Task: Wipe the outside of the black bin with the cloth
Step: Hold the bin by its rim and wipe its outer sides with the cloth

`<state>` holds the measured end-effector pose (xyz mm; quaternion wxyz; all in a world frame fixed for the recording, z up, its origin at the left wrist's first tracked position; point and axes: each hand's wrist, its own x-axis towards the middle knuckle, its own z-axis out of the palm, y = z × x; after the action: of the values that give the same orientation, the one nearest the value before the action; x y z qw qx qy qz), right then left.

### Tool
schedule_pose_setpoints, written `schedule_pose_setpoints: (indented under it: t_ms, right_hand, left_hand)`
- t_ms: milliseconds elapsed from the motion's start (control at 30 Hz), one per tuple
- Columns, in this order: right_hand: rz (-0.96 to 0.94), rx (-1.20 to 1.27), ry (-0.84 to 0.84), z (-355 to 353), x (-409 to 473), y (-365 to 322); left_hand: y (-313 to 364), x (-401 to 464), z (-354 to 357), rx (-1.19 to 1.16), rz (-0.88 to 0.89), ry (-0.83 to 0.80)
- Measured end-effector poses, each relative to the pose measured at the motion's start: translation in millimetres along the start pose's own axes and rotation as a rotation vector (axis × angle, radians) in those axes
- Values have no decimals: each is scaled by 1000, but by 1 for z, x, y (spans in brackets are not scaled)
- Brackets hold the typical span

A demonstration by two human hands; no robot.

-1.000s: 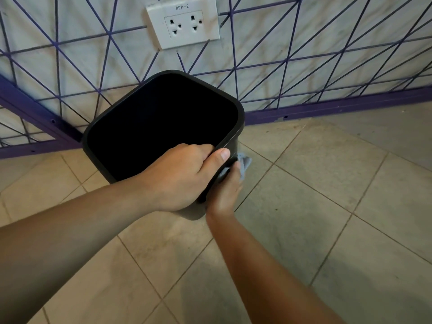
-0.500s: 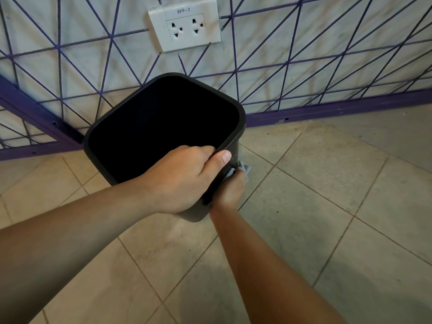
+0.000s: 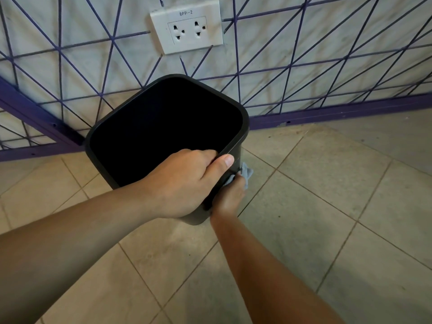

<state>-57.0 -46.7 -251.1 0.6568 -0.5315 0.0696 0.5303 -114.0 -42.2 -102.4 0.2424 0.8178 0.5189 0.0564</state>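
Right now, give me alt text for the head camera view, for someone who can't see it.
A left hand grips the rim of a black bin while the right hand presses a grey cloth against its outer side. Behind: tiled floor, wall socket.

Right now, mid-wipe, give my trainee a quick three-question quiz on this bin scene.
1. True or false: the left hand grips the black bin by its rim.
2. Where is the cloth? A inside the bin; B against its outer wall; C on the floor.
3. Fill in: the wall socket sits ___ the bin.

Key: 1 true. 2 B, pressed there by the right hand. 3 above.
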Motion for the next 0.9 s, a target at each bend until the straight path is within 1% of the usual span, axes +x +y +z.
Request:
schedule_pose_setpoints:
  t_ms: [33, 100, 133, 233, 300, 400, 433, 500, 567, 667, 767, 833, 900]
  right_hand:
    - [-35, -4, -31, 0, 3, -1]
    - [-70, -43, -39, 0, 2, 4]
    - [-55, -54, -22, -1, -5, 6]
    - [-16, -37, -71, -4, -21, 13]
    - [-20, -24, -28, -5, -10, 13]
    - [-113, -53, 30, 1, 3, -3]
    - [-116, -61, 36, 3, 2, -4]
    - [-91, -73, 36, 5, -9, 0]
    - [-82, -42, 0, 3, -11, 5]
    - [-78, -16, 25, 2, 9, -1]
    - [-18, -9, 17, 5, -1, 1]
    - [-9, -29, -29, 4, -17, 9]
    - [-48, 11, -17, 1, -10, 7]
  left_hand:
    - [1, 0, 0, 9, -3, 3]
    - [1, 0, 0, 10, -7, -2]
    - [0, 1, 0, 0, -6, -6]
    - [0, 0, 0, 1, 4, -8]
    - [1, 0, 0, 13, 4, 3]
    - [2, 1, 0, 29, -7, 2]
    - [2, 1, 0, 33, -11, 2]
    - [1, 1, -1, 29, -13, -1]
    - [1, 1, -1, 21, -12, -2]
    - [1, 1, -1, 25, -11, 1]
    - [1, 2, -1, 8, -12, 0]
    - [0, 1, -1, -2, -10, -7]
    - [0, 1, 0, 6, -8, -3]
